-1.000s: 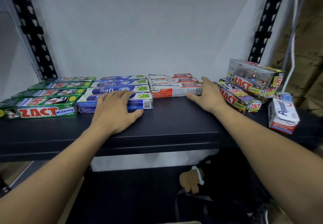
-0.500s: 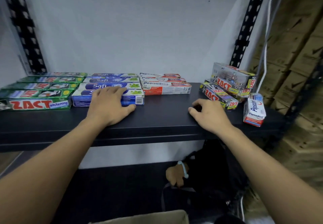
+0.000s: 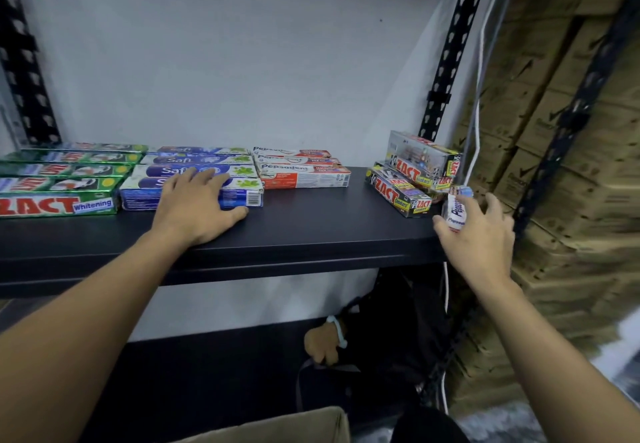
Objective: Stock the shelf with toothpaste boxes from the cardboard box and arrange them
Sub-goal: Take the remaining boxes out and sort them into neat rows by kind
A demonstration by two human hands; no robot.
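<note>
On the black shelf (image 3: pixel 322 235), flat rows of toothpaste boxes lie side by side: green ZACT boxes (image 3: pixel 59 183) on the left, blue Safi boxes (image 3: pixel 201 160) beside them, and white-red Pepsodent boxes (image 3: pixel 301 169) in the middle. Silver ZACT Smokers boxes (image 3: pixel 408 176) sit piled at the right end. My left hand (image 3: pixel 197 207) lies palm down on the front Safi box, holding nothing. My right hand (image 3: pixel 474 231) has its fingers spread around a single Pepsodent box (image 3: pixel 455 209) at the shelf's right end, thumb at its lower left corner. A corner of the cardboard box (image 3: pixel 277 425) shows at the bottom.
Black perforated uprights (image 3: pixel 446 72) frame the shelf against a white wall. A white cable (image 3: pixel 479 96) hangs by the right upright. Stacked brown cartons (image 3: pixel 561 165) stand on the right. A black bag (image 3: pixel 391 338) with a tan charm lies on the lower shelf.
My right hand left the middle Pepsodent row, slid right along the shelf and reached the single Pepsodent box at the end. My left hand stayed on the Safi boxes. The view turned right.
</note>
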